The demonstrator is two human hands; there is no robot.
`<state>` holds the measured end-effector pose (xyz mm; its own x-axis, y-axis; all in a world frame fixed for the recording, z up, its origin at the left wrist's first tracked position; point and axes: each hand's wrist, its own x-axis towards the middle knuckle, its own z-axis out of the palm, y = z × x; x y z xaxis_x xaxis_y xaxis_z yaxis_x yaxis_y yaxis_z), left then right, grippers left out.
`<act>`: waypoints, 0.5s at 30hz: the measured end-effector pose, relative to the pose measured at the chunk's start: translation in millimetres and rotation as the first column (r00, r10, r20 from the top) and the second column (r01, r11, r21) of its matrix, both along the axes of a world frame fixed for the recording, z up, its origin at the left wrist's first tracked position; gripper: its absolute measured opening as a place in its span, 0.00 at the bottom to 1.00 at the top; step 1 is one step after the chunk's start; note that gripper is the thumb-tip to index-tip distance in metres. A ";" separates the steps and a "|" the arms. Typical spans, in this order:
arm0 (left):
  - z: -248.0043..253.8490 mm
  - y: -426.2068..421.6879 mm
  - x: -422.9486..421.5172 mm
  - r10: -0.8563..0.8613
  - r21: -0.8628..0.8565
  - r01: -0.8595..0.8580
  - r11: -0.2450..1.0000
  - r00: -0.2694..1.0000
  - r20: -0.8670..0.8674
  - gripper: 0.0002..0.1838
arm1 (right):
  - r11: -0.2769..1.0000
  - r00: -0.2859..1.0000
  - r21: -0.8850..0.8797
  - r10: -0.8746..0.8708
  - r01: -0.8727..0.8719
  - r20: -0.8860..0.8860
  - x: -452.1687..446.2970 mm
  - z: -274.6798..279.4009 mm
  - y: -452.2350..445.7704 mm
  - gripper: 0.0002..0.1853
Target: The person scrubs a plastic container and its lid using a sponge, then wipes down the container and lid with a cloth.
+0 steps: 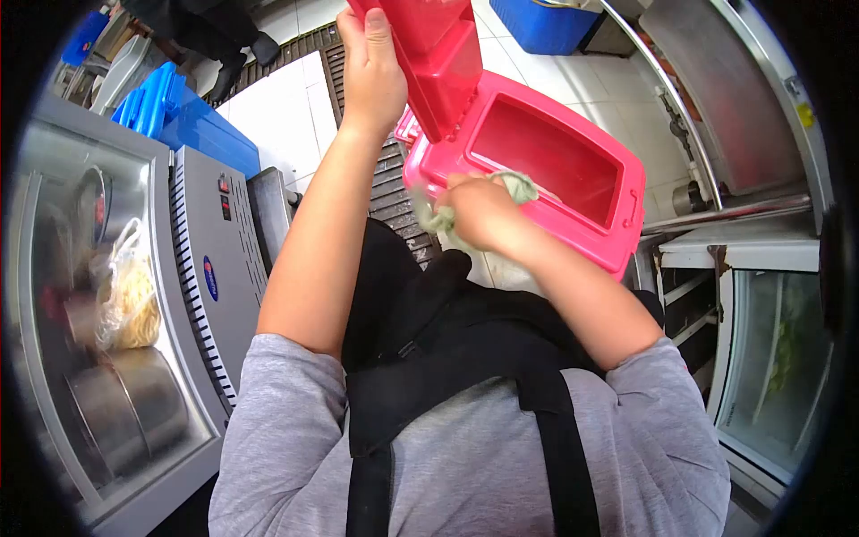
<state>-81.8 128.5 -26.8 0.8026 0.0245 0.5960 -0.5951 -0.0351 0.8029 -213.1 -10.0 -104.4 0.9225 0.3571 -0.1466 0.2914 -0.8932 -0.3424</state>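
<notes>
A pink plastic bin (pixel 586 240) stands on the floor in front of me, its hinged lid (pixel 445 76) raised at the left. My left hand (pixel 371 80) grips the edge of that lid, thumb on the near face. In my right hand (pixel 483 210) is a bunched pale green cloth (pixel 519 186), pressed at the near rim of the bin's opening. Part of the cloth hangs blurred on the left side of the fist. Through the opening the pink inner walls show.
At left is a glass-topped fridge (pixel 116 188) with a bag of noodles (pixel 132 304) and metal pots (pixel 134 403) inside. Blue bins (pixel 206 130) stand beyond it. Another person's legs (pixel 210 31) are at the far left. A glass-door fridge (pixel 774 358) flanks me at right.
</notes>
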 end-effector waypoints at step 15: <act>3.4 -5.4 -7.0 0.018 -0.037 -0.017 0.999 0.999 0.033 0.29 | 0.894 0.905 -0.138 -0.424 0.426 0.048 115.3 17.8 -18.4 0.18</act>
<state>-88.8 123.0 -23.4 0.7813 0.0606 0.6212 -0.6214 -0.0168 0.7833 -97.8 -28.4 -86.6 0.9843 -0.0928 -0.1502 -0.1224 -0.9719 -0.2013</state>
